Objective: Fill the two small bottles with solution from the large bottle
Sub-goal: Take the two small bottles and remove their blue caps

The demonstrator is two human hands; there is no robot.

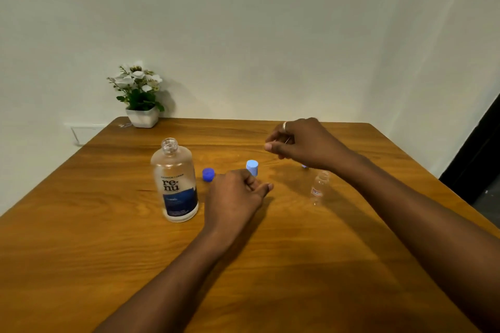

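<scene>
The large clear bottle (175, 181) with a blue label stands uncapped left of centre on the wooden table (270, 265). Its dark blue cap (208, 174) lies just to its right. My left hand (238, 197) is curled around a small bottle whose light blue cap (252, 167) shows above my knuckles; the bottle's body is hidden. A second small clear bottle (319, 188) stands uncapped to the right. My right hand (300, 143) hovers behind it, fingers curled together with nothing visible in them. A bit of a light blue cap (304, 166) peeks out under that wrist.
A white pot of white flowers (140, 100) stands at the table's far left corner against the wall. The table's right edge drops to a dark floor area (481, 170).
</scene>
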